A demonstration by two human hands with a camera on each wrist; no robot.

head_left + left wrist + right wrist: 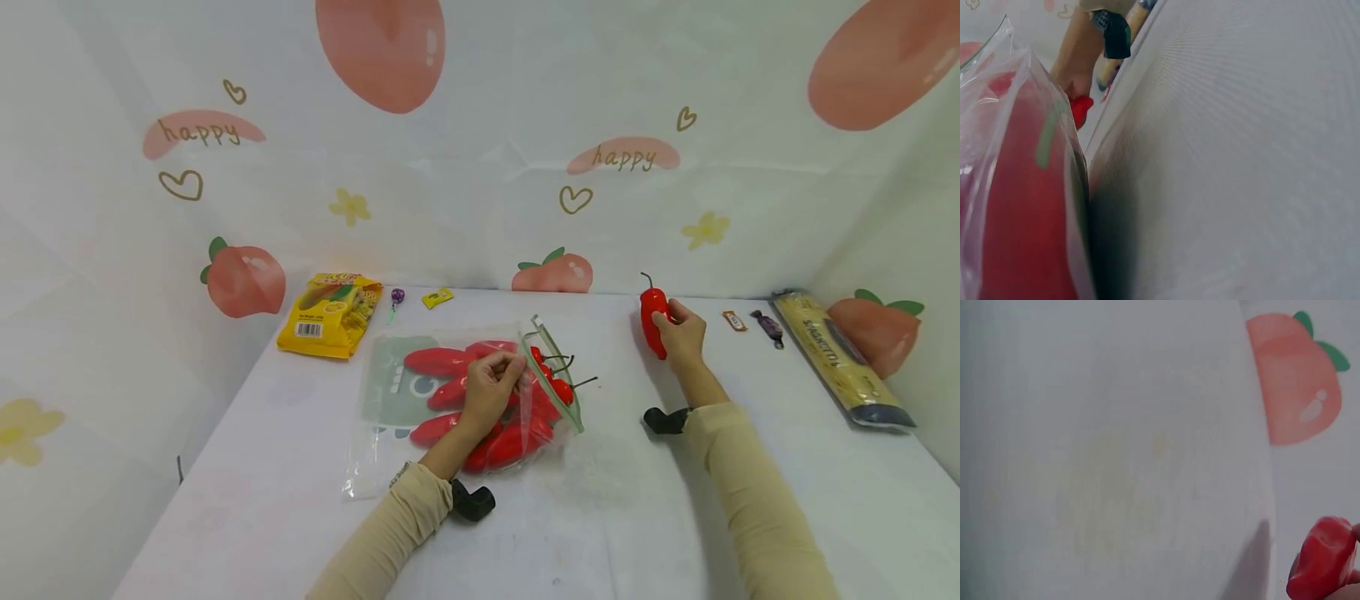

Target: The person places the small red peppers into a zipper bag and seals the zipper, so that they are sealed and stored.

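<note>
My right hand grips a red chili pepper with a dark, thin stem pointing up, held above the right half of the table. The lower part of that pepper shows in the corner of the right wrist view. At mid-table lies a clear zip bag with a green print, filled with several red peppers. Stems stick out through its green-edged mouth, which faces right. Close to this mouth, my left hand pinches the bag's upper film. The left wrist view shows the bag's side close up.
A yellow snack packet, a lollipop and a yellow-wrapped candy lie back left. Back right are two wrapped candies, one orange-brown and one purple, and a spaghetti pack. A printed cloth hangs behind.
</note>
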